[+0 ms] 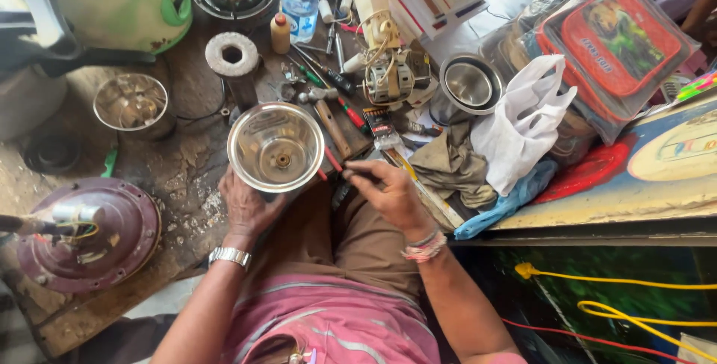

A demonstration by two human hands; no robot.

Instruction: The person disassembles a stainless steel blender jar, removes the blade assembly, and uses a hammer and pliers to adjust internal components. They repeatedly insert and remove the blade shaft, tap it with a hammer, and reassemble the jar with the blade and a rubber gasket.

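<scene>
A shiny steel mixer jar (275, 146) stands open side up, with a small hub at the bottom of its bowl. My left hand (246, 206) grips it from below, a metal watch on that wrist. Just right of the jar, my right hand (387, 191) pinches a thin red-handled tool (333, 160) whose tip points at the jar's rim. Bead bracelets circle my right wrist.
A cluttered workbench holds screwdrivers (321, 74), a hammer (328, 119), a small motor with wires (390, 80), a steel bowl (470, 84) and a second steel jar (131, 103). A maroon fan motor housing (93, 233) lies at left. White plastic bag (523, 121), cloth, and yellow cables (620, 297) at right.
</scene>
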